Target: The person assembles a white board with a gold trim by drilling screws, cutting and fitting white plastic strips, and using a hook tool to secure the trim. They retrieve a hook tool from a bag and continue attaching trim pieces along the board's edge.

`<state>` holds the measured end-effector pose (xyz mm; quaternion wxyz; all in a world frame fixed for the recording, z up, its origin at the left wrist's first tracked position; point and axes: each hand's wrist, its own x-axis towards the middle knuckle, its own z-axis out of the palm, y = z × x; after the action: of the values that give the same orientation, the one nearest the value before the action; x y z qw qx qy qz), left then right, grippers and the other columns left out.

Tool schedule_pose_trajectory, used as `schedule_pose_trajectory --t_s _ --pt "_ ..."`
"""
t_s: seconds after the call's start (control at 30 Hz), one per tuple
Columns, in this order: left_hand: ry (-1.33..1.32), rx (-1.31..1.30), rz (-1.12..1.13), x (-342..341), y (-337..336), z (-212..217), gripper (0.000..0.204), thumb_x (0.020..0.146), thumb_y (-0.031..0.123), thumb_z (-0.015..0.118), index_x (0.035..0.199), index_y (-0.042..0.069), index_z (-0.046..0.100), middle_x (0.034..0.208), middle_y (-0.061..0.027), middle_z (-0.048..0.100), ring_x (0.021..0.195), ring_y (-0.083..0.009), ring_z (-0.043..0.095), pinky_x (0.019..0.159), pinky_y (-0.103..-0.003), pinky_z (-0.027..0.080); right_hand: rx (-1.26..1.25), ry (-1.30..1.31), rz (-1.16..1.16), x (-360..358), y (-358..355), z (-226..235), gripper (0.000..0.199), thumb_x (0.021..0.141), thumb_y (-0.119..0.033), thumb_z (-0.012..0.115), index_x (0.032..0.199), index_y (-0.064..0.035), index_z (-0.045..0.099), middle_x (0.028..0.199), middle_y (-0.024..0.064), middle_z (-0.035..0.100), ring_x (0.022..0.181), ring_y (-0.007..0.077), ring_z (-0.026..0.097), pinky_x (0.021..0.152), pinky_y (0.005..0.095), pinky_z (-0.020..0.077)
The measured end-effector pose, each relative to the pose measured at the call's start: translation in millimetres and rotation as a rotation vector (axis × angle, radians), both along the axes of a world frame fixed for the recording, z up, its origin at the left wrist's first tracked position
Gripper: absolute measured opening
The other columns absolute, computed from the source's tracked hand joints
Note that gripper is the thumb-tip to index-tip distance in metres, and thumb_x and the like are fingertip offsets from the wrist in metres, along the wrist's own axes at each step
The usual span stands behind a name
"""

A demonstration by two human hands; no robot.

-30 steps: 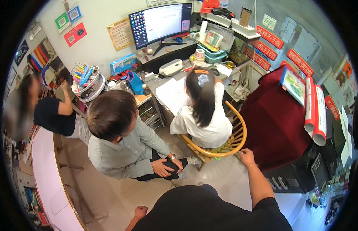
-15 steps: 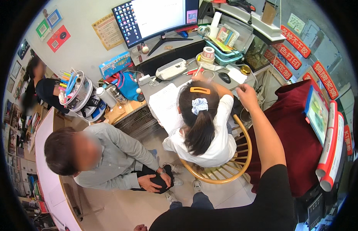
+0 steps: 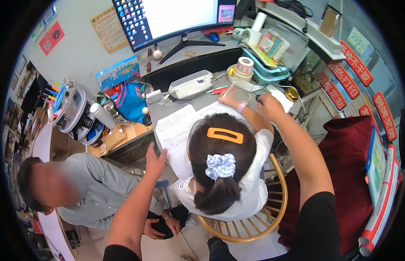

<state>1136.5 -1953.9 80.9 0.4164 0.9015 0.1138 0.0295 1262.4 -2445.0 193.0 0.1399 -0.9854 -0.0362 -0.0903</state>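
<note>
My right hand point(image 3: 272, 108) reaches past the seated person's right arm to the desk. Its fingers curl over a black computer mouse point(image 3: 258, 98), most of which they hide. My left hand point(image 3: 155, 162) hangs in the air by the left edge of the written sheets point(image 3: 174, 126), fingers apart and nothing in it. In front of me a person in a white top point(image 3: 237, 204), with an orange hair clip, bends over the sheets. That person's right hand point(image 3: 228, 99) holds a pen point(image 3: 229, 89) on the paper.
A second person in a grey shirt point(image 3: 93, 187) sits at the left. On the desk are a white pencil case point(image 3: 190, 85), tape rolls point(image 3: 244, 66), a teal basket point(image 3: 265, 71) and a monitor point(image 3: 180, 13). A wooden chair point(image 3: 284, 191) stands between my arms.
My left hand has risen from the lower edge to beside the sheets. My right hand has come down onto the mouse. The whole view has shifted closer to the desk.
</note>
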Motion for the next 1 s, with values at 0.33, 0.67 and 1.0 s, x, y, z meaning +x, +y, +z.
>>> schedule_pose_trajectory --t_s 0.33,0.67,1.0 --pt "0.281 0.144 0.485 63.8 -49.1 -22.8 0.077 0.101 0.062 0.045 0.124 -0.01 0.059 0.122 -0.0347 0.066 0.117 -0.0499 0.062 0.102 -0.053 0.047 -0.127 0.12 0.23 90.0 18.2 -38.1 0.031 0.096 -0.02 0.061 0.12 -0.0053 0.071 0.121 0.018 0.067 0.113 0.0382 0.063 0.1 0.0465 0.0507" --pt "0.249 0.165 0.473 62.6 -53.6 -14.0 0.074 0.101 0.062 0.047 0.115 -0.01 0.06 0.115 -0.0353 0.067 0.111 -0.0506 0.064 0.096 -0.055 0.049 -0.071 0.214 0.257 161.7 36.2 -67.6 0.025 0.097 -0.024 0.062 0.11 -0.004 0.071 0.113 0.0192 0.071 0.106 0.039 0.067 0.093 0.0474 0.0531" --pt "0.322 0.172 0.515 63.2 -54.2 -12.1 0.074 0.1 0.064 0.047 0.118 -0.006 0.06 0.114 -0.0331 0.068 0.109 -0.0494 0.065 0.095 -0.055 0.05 -0.152 0.199 0.36 189.5 46.2 -71.2 0.027 0.088 -0.021 0.069 0.113 -0.0127 0.075 0.116 0.0132 0.073 0.108 0.0336 0.069 0.092 0.0428 0.0552"
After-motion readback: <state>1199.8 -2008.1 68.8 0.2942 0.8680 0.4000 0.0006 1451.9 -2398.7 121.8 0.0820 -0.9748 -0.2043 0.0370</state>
